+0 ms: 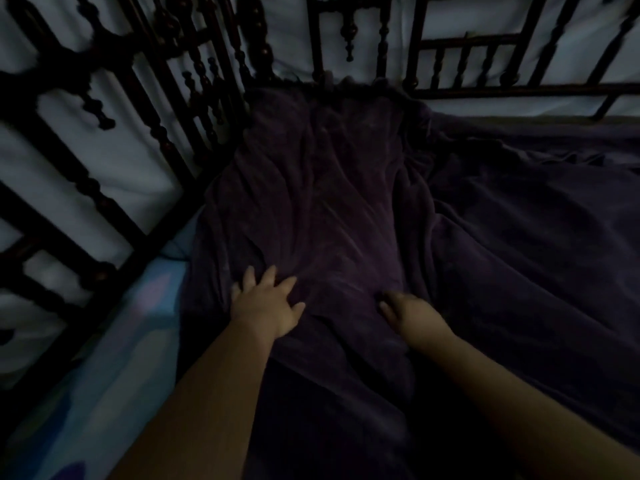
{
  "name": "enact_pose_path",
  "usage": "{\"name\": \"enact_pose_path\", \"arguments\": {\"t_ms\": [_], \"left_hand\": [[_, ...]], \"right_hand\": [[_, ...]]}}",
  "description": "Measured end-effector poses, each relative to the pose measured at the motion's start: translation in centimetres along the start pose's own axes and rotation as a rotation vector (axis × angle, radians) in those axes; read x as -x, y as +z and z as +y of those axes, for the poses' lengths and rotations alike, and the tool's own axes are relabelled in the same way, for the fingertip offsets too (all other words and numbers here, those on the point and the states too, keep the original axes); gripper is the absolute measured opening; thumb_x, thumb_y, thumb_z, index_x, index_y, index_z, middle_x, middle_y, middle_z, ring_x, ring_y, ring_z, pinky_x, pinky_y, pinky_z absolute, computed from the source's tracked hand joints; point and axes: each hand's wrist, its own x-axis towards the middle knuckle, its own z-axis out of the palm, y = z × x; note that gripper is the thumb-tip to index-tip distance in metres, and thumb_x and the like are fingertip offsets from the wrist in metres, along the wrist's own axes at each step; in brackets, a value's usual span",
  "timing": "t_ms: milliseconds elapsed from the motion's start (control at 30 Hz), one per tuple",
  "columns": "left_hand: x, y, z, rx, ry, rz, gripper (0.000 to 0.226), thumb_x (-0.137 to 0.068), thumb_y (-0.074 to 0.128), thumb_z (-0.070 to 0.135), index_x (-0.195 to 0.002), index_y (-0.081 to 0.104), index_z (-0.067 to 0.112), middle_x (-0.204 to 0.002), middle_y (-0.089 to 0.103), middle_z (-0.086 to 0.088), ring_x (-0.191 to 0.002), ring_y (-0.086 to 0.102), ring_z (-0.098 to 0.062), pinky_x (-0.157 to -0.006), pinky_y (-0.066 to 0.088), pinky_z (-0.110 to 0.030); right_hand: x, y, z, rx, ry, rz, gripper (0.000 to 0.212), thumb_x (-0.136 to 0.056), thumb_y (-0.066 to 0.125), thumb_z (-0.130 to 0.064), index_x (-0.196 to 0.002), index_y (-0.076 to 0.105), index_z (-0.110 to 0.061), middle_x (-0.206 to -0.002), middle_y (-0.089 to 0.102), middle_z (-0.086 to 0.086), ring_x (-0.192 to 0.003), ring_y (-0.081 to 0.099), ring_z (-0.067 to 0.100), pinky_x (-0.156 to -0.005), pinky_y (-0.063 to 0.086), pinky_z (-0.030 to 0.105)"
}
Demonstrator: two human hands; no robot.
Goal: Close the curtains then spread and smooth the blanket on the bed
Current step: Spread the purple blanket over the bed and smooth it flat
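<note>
Dim light; I read the scene mostly by outline. The blanket (346,202), dark purple and plush, covers the bed from centre frame out to 3 o'clock, running up to the dark turned-wood bed frame (145,109) at 12 o'clock. It is still rumpled: long folds run from the far corner down toward me, with a bunched ridge at about 1 o'clock from the hands.

Left hand (266,303) lies palm-down on the blanket at roughly 7 o'clock from centre, fingers (268,277) spread and flat on the cloth, nothing clenched in it. Right hand (412,313) sits at about 5 o'clock, also on the blanket, with its fingers curled down into the fabric; I cannot tell whether it pinches a fold or only presses. The two hands are near each other but apart, a strip of blanket between them.

At 8 o'clock a pale blue patterned sheet (114,358) shows bare beside the blanket's left edge, along the frame's side rail. Pale fabric (114,161) hangs behind the spindles at 10 and 12 o'clock.
</note>
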Motion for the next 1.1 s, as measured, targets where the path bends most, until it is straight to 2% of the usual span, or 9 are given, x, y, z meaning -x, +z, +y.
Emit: {"name": "enact_pose_path", "arguments": {"t_ms": [67, 133, 233, 367, 467, 533, 633, 833, 1100], "left_hand": [[1.4, 0.0, -1.6, 0.031, -0.127, -0.025, 0.063, -0.084, 0.036, 0.066, -0.141, 0.013, 0.050, -0.158, -0.014, -0.002, -0.142, -0.016, -0.038, -0.111, 0.002, -0.062], [2.2, -0.4, -3.3, 0.128, -0.149, -0.094, 0.062, -0.084, 0.040, 0.063, -0.140, 0.015, 0.051, -0.158, -0.015, -0.001, -0.142, -0.010, -0.039, -0.111, 0.006, -0.065], [1.7, -2.2, -5.2, 0.105, -0.103, -0.115, 0.052, -0.089, 0.037, 0.055, -0.139, 0.027, 0.042, -0.157, 0.008, 0.004, -0.140, 0.013, -0.038, -0.112, 0.015, -0.060], [-1.5, -5.4, -7.1, -0.059, -0.039, -0.057, 0.044, -0.095, 0.030, 0.045, -0.129, 0.047, 0.025, -0.141, 0.040, -0.003, -0.130, 0.035, -0.031, -0.111, 0.022, -0.056], [-4.9, -7.8, -9.2, -0.037, 0.028, 0.051, 0.042, -0.096, 0.032, 0.039, -0.123, 0.052, 0.015, -0.133, 0.046, -0.009, -0.120, 0.046, -0.030, -0.104, 0.036, -0.046], [-6.9, -9.1, -10.3, 0.035, 0.087, 0.089, 0.040, -0.095, 0.036, 0.036, -0.122, 0.052, 0.011, -0.131, 0.045, -0.013, -0.117, 0.048, -0.031, -0.098, 0.042, -0.040], [-10.3, -11.0, -11.5, 0.161, 0.135, 0.117, 0.041, -0.094, 0.040, 0.036, -0.124, 0.049, 0.009, -0.132, 0.044, -0.015, -0.115, 0.050, -0.032, -0.097, 0.044, -0.040], [-18.0, -14.7, -10.5, 0.520, 0.023, 0.116, 0.060, -0.089, 0.048, 0.044, -0.135, 0.036, 0.009, -0.135, 0.046, -0.018, -0.117, 0.050, -0.036, -0.095, 0.045, -0.042], [-29.4, -17.4, -7.5, 1.033, -0.086, 0.168, 0.090, -0.071, 0.069, 0.052, -0.140, 0.027, 0.011, -0.141, 0.045, -0.012, -0.123, 0.048, -0.034, -0.104, 0.042, -0.043]], "right_hand": [[0.3, -0.3, -3.2, -0.086, -0.135, 0.083, 0.049, -0.096, 0.038, -0.036, -0.141, 0.031, -0.018, -0.148, 0.036, 0.013, -0.133, 0.038, 0.026, -0.110, 0.030, 0.031], [0.3, 0.2, -6.1, -0.082, -0.214, 0.024, 0.055, -0.095, 0.037, -0.039, -0.145, 0.021, -0.024, -0.156, 0.018, 0.009, -0.140, 0.024, 0.027, -0.116, 0.022, 0.035], [-0.6, 1.5, -9.0, 0.145, -0.180, -0.101, 0.054, -0.095, 0.031, -0.043, -0.145, 0.013, -0.030, -0.158, 0.003, 0.008, -0.142, 0.014, 0.033, -0.114, 0.024, 0.050], [-2.7, 0.5, -10.9, 0.193, -0.052, -0.100, 0.053, -0.096, 0.032, -0.039, -0.145, 0.016, -0.027, -0.149, 0.029, 0.011, -0.127, 0.040, 0.034, -0.105, 0.039, 0.042], [-5.3, -1.7, -12.4, 0.186, 0.043, -0.013, 0.044, -0.096, 0.035, -0.035, -0.135, 0.038, -0.016, -0.133, 0.049, 0.015, -0.116, 0.050, 0.031, -0.095, 0.044, 0.036], [-7.1, -3.0, -13.4, 0.218, 0.088, 0.036, 0.039, -0.095, 0.037, -0.034, -0.123, 0.048, -0.010, -0.126, 0.053, 0.016, -0.113, 0.051, 0.032, -0.093, 0.045, 0.037], [-9.7, -4.6, -14.4, 0.240, 0.146, 0.074, 0.040, -0.094, 0.040, -0.036, -0.123, 0.047, -0.010, -0.128, 0.049, 0.016, -0.116, 0.046, 0.034, -0.097, 0.045, 0.042], [-15.0, -8.0, -13.3, 0.198, 0.269, 0.137, 0.058, -0.091, 0.042, -0.047, -0.137, 0.032, -0.014, -0.139, 0.038, 0.017, -0.123, 0.042, 0.037, -0.101, 0.041, 0.044], [-25.0, -10.7, -9.6, -0.068, 0.510, 0.399, 0.094, -0.076, 0.054, -0.063, -0.145, 0.007, -0.020, -0.150, 0.021, 0.017, -0.136, 0.025, 0.037, -0.107, 0.033, 0.054]]}}
